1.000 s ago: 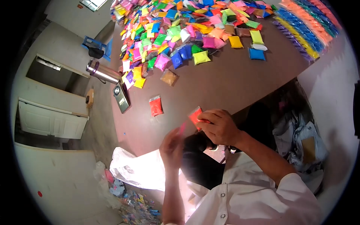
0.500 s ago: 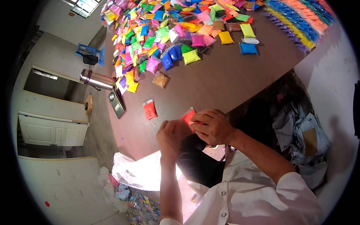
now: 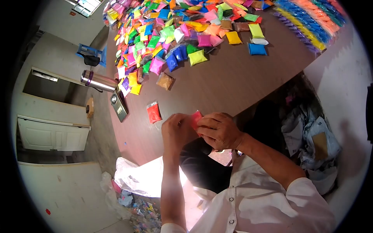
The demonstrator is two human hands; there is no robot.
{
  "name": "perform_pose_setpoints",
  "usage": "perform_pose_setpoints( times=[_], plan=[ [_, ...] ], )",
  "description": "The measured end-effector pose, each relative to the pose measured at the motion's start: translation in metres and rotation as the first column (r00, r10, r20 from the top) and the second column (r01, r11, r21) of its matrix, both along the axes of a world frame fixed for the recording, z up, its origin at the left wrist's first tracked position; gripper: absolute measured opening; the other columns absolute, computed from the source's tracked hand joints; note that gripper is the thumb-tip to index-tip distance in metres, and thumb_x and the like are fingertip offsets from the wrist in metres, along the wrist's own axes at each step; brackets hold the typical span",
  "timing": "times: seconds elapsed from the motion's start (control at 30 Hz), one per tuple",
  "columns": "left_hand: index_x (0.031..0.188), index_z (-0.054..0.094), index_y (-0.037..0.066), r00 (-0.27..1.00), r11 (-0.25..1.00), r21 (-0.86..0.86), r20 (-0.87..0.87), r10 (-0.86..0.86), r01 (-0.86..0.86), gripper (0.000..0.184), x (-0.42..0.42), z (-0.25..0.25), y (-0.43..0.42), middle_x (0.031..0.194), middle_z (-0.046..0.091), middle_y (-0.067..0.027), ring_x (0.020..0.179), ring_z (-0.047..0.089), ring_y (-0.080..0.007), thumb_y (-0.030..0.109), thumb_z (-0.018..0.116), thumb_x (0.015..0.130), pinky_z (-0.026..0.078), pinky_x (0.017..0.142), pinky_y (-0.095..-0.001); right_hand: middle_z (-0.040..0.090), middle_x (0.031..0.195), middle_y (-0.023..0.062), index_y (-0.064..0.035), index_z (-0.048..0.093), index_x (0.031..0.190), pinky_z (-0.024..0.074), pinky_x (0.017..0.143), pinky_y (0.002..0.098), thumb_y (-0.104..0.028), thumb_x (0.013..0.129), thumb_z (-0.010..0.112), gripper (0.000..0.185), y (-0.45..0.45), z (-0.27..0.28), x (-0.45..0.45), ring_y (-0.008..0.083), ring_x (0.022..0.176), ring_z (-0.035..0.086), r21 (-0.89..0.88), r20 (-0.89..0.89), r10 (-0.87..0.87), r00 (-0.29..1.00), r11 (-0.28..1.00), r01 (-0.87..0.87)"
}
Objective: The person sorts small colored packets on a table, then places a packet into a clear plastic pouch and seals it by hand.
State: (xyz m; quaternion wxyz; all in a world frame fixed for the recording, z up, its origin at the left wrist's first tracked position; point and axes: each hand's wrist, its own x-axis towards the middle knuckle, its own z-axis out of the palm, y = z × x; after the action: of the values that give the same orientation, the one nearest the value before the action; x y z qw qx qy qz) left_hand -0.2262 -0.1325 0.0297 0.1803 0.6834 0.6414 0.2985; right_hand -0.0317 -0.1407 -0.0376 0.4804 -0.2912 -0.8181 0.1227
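Note:
My right hand is closed around a small red packet in clear plastic, held above the near table edge. The fingers cover its lower part. My left hand is just left of it with its fingers curled in. Whatever those fingers pinch is hidden from me. Another red packet lies flat on the table, beyond my left hand. Farther back is a brown packet.
Many colourful packets are heaped across the far table. Rows of joined packets lie at the far right. A steel flask and a dark phone-like object are at the left edge. White plastic hangs below.
My left hand has shifted slightly up and left, its fingers curled. The red packet in my right hand has tilted a little and sits slightly lower. The view has moved slightly.

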Motion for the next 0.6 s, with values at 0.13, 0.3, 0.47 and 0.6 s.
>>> perform_pose_setpoints(
  times=[0.13,0.3,0.47,0.6],
  plan=[
    [0.091,0.077,-0.002,0.997,0.998,-0.005,-0.053,0.062,-0.063,0.009,0.004,0.006,0.006,0.083,0.076,-0.0138,0.074,0.074,-0.0209,0.006,0.078,0.089,0.056,0.070,-0.0305,0.070,0.111,0.0033,-0.0119,0.075,0.101,0.0533,0.097,0.0405,-0.013,0.084,0.076,0.017,0.000,0.006,0.003,0.0252,0.107,0.067,0.012,-0.010,-0.010,1.000,1.000,0.010],
    [0.092,0.077,-0.002,0.995,0.996,-0.002,0.042,-0.089,0.089,0.011,0.011,0.007,-0.002,0.086,0.076,-0.0147,0.074,0.073,-0.0225,0.008,0.078,0.089,0.055,0.068,-0.0316,0.070,0.111,0.0028,-0.0120,0.075,0.100,0.0538,0.096,0.0406,-0.013,0.083,0.076,0.017,-0.002,0.002,-0.001,0.0253,0.107,0.067,0.015,-0.012,-0.042,0.999,0.999,0.043],
    [0.093,0.077,-0.004,0.994,0.999,0.038,-0.108,-0.020,0.025,0.013,0.002,0.004,0.011,0.084,0.076,-0.0141,0.074,0.072,-0.0176,0.009,0.078,0.090,0.056,0.070,-0.0299,0.069,0.112,0.0028,-0.0123,0.075,0.101,0.0540,0.096,0.0410,-0.013,0.082,0.077,0.020,0.000,0.008,0.003,0.0254,0.108,0.067,0.010,-0.008,-0.015,1.000,1.000,0.015],
    [0.093,0.076,-0.005,0.998,0.995,-0.081,0.030,0.062,-0.059,0.014,0.003,0.008,-0.006,0.081,0.076,-0.0146,0.072,0.072,-0.0163,0.009,0.077,0.090,0.056,0.069,-0.0302,0.069,0.113,0.0030,-0.0125,0.074,0.102,0.0545,0.095,0.0409,-0.013,0.083,0.077,0.020,-0.002,0.005,0.003,0.0257,0.107,0.067,0.023,0.002,-0.017,1.000,1.000,0.017]
  ],
)
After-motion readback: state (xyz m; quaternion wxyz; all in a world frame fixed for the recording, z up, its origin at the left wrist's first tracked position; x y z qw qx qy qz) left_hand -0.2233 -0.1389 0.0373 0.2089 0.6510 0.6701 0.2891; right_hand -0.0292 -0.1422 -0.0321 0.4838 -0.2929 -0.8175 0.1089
